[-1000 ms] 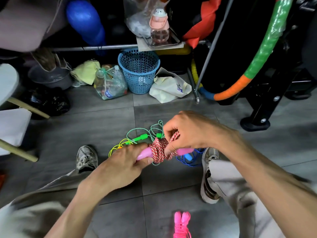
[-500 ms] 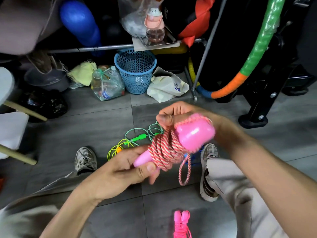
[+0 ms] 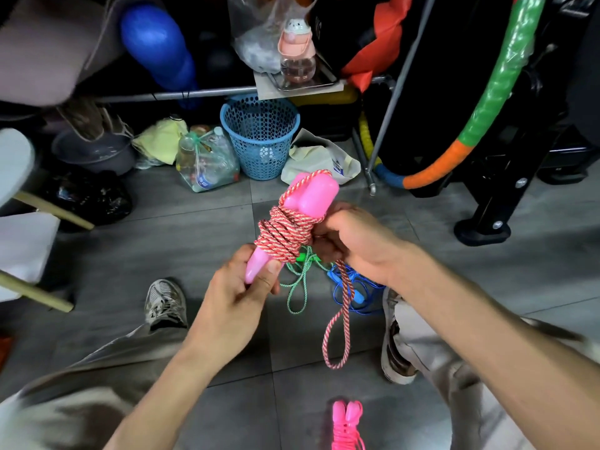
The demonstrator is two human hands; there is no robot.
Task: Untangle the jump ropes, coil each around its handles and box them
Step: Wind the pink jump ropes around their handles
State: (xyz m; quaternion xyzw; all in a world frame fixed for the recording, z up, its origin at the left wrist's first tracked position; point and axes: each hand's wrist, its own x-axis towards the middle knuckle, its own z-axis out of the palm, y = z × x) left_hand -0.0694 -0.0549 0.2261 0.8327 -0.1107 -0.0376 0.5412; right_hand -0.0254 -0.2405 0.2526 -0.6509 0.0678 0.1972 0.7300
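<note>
I hold a red-and-white jump rope coiled around its two pink handles, which stand tilted upward. My left hand grips the lower ends of the handles. My right hand holds the coil from the right side, and a loose loop of the same rope hangs below it. On the floor behind lie a green jump rope and a blue jump rope, partly hidden by my hands. A coiled bright pink jump rope lies on the floor near the bottom edge.
My two shoes rest on grey floor tiles either side of the ropes. Behind stand a blue mesh basket, a bag of plastic bottles, a white bag, a striped hoop and a black stand foot.
The handles swung from lying sideways to pointing upward. My right hand came off the handle tops and now grips the coil's side. The hanging rope loop has grown longer.
</note>
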